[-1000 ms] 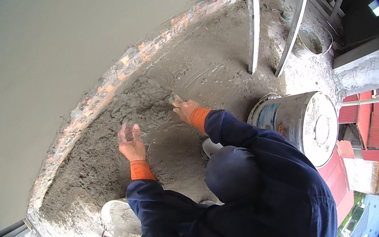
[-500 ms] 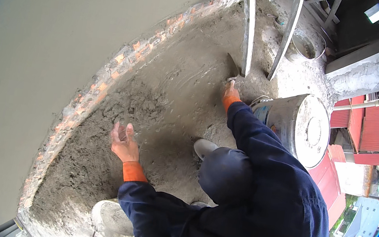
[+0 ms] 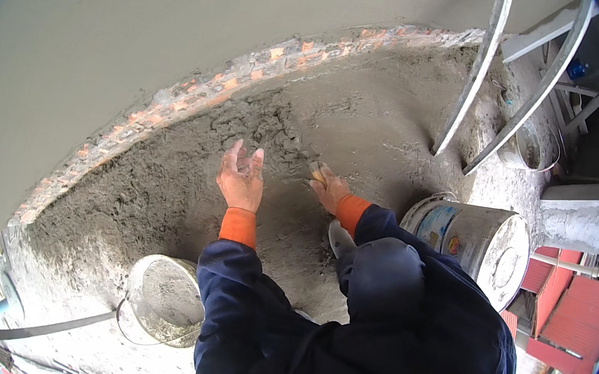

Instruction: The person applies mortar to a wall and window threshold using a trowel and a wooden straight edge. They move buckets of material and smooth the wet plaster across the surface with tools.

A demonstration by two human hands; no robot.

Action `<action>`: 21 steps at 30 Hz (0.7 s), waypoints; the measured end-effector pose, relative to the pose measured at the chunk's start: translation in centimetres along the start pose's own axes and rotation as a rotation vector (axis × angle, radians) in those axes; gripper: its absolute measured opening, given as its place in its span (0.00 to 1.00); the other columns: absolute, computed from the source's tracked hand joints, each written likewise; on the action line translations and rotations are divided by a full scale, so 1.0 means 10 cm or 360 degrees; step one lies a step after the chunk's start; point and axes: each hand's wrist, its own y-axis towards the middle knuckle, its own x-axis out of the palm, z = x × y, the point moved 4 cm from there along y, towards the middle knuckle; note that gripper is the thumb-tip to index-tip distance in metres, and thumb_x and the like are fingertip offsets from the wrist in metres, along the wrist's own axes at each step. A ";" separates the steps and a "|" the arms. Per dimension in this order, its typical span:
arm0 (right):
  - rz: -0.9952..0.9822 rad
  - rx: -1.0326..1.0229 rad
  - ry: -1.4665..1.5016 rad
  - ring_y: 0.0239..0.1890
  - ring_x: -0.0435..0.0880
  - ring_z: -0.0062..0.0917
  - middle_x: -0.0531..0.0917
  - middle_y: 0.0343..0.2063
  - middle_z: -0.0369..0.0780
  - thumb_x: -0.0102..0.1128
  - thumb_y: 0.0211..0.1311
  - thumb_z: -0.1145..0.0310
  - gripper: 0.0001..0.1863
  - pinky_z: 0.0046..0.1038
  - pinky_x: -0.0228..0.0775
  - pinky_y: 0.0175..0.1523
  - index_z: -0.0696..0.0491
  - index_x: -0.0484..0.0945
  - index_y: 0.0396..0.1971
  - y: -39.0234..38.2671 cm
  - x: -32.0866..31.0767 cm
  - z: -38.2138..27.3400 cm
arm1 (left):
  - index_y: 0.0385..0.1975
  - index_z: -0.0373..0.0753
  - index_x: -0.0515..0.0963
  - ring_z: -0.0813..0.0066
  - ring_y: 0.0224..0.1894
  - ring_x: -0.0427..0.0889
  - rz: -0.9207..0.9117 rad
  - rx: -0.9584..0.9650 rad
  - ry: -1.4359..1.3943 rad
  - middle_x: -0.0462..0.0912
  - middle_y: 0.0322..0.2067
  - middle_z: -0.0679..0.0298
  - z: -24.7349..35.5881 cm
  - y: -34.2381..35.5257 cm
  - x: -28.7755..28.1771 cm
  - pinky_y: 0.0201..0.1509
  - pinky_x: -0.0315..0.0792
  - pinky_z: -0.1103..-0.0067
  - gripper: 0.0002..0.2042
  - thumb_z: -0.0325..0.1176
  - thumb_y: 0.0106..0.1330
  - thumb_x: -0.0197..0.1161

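Gripping a trowel's tan handle (image 3: 318,174), the right hand (image 3: 329,190) had its fingers wrapped and pressed together around it, low over the wet cement; the blade was hard to tell from the grey beneath. Left of it and well apart, the left hand (image 3: 241,176) was turned up, fingers loosely curled and spread, with nothing in its grasp. Just beyond the left hand lay a rough, lumpy patch of cement (image 3: 266,123), while the cement (image 3: 379,114) beyond the right hand looked smoother. Farther out from both hands ran a strip of bare brick (image 3: 229,87), and past that a smooth grey wall (image 3: 105,45). Back and left of the left hand sat a bucket (image 3: 164,281) with grey muck inside. Right of the right hand was a larger bucket (image 3: 469,235), and beyond it two poles (image 3: 474,85) slanted upward.
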 end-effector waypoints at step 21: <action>-0.0446 -0.0414 -0.0711 0.48 0.76 0.48 0.79 0.43 0.54 0.53 0.60 0.54 0.31 0.40 0.68 0.50 0.52 0.63 0.61 0.71 -0.44 -0.50 | 0.51 0.38 0.71 0.48 0.48 0.76 -0.0162 0.0124 0.0160 0.78 0.44 0.47 0.35 -0.45 -0.20 0.50 0.71 0.64 0.21 0.39 0.60 0.62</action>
